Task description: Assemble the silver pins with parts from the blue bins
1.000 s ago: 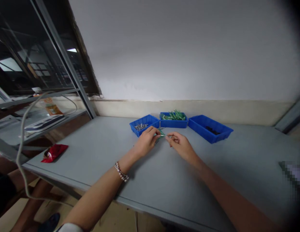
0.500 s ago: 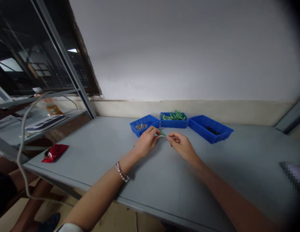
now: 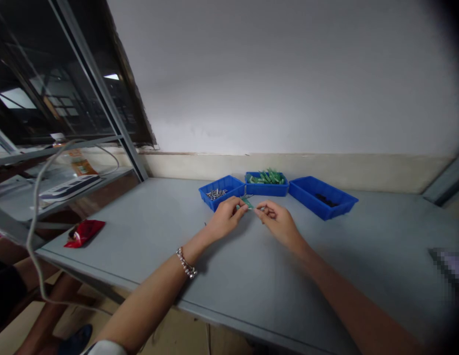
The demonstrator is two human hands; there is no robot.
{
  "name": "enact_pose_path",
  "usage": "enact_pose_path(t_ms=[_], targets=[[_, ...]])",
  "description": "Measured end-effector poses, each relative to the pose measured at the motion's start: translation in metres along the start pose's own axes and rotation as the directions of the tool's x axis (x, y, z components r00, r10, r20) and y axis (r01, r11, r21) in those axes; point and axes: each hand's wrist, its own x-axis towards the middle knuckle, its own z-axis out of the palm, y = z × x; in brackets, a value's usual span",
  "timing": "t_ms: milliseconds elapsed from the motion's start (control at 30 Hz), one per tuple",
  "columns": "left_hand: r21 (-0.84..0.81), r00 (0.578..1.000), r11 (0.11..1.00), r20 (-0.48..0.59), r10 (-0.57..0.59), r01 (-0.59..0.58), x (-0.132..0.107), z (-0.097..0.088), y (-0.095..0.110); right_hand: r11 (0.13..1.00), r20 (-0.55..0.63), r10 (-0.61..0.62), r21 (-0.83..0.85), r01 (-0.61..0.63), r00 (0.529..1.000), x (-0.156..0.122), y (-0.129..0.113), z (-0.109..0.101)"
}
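My left hand (image 3: 226, 218) pinches a small green plastic piece (image 3: 247, 202) above the grey table (image 3: 158, 236), just in front of the blue bins. My right hand (image 3: 276, 220) faces it, fingers pinched on a thin metal pin that meets the green piece. The fingertips of both hands nearly touch. A beaded bracelet (image 3: 186, 263) sits on my left wrist. Behind the hands stand three blue bins: the left bin (image 3: 222, 191) holds small metal parts, the middle bin (image 3: 266, 182) holds green pieces, the right bin (image 3: 323, 196) holds a few dark bits.
A red packet (image 3: 83, 232) lies near the table's left edge. To the left a metal-framed shelf (image 3: 66, 185) carries a flat device and a white cable (image 3: 33, 212) that hangs down. A wall runs behind the bins. A blurred patch (image 3: 449, 266) sits at far right.
My right hand has moved slightly left toward the left hand, so the gap between the fingertips has closed. The visible length of pin between them has shortened.
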Motion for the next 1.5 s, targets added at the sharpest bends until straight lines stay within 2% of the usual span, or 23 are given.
enact_pose_path(t_ms=[100,233,300,367,433,533,633,700,767,867,967,1000,1067,1167,1300,1500], targets=[[0.010,0.999,1.000,-0.046,0.008,-0.007,0.001,0.001,0.000,1.000,0.001,0.006,0.010,-0.006,1.000,0.000,-0.002,0.000],[0.154,0.978,0.988,-0.197,0.061,-0.030,0.004,-0.011,-0.002,0.999,-0.005,0.020,0.031,-0.019,1.000,-0.001,-0.004,-0.001],[0.269,0.958,0.963,-0.281,0.055,0.024,0.005,-0.024,-0.005,1.000,-0.005,0.016,0.026,-0.015,1.000,-0.001,-0.005,-0.002],[0.384,0.935,0.912,-0.354,0.002,0.143,0.006,-0.040,-0.008,1.000,0.000,0.007,0.009,-0.007,1.000,-0.001,-0.006,-0.003],[0.487,0.927,0.840,-0.372,-0.050,0.241,0.008,-0.054,-0.013,1.000,-0.003,-0.001,-0.006,0.001,1.000,-0.001,-0.006,-0.003],[0.615,0.948,0.735,-0.291,-0.125,0.286,0.013,-0.064,-0.020,0.999,-0.022,-0.010,-0.034,0.009,1.000,-0.002,-0.007,-0.003],[0.733,0.966,0.638,-0.109,-0.234,0.237,0.021,-0.058,-0.028,0.997,-0.026,-0.030,-0.075,0.028,0.999,-0.003,-0.009,-0.003],[0.768,0.956,0.612,0.002,-0.294,0.186,0.026,-0.051,-0.034,0.995,-0.021,-0.038,-0.096,0.036,0.999,-0.003,-0.011,-0.003],[0.771,0.946,0.615,0.053,-0.319,0.164,0.028,-0.048,-0.038,0.994,-0.021,-0.037,-0.107,0.035,0.999,-0.003,-0.012,-0.004],[0.764,0.952,0.620,0.021,-0.304,0.181,0.025,-0.049,-0.037,0.994,-0.025,-0.033,-0.106,0.030,0.999,-0.003,-0.013,-0.004],[0.743,0.974,0.640,-0.071,-0.214,0.194,0.018,-0.048,-0.027,0.994,-0.016,-0.032,-0.103,0.030,0.999,-0.003,-0.012,-0.004],[0.734,0.980,0.656,-0.068,-0.185,0.175,0.015,-0.045,-0.022,0.994,-0.013,-0.032,-0.104,0.030,0.999,-0.003,-0.012,-0.004],[0.715,0.985,0.690,0.009,-0.171,0.113,0.011,-0.034,-0.014,0.994,-0.008,-0.033,-0.109,0.032,0.999,-0.003,-0.010,-0.004],[0.698,0.965,0.712,0.129,-0.229,0.076,0.007,-0.012,-0.008,0.993,0.001,-0.037,-0.110,0.036,0.999,-0.004,-0.009,-0.003],[0.709,0.957,0.695,0.105,-0.269,0.118,0.006,0.004,-0.014,0.993,0.012,-0.049,-0.108,0.050,0.999,-0.004,-0.009,-0.002],[0.671,0.952,0.726,0.103,-0.290,0.149,0.006,0.009,-0.022,0.993,0.029,-0.051,-0.103,0.054,0.998,-0.004,-0.010,-0.002]])
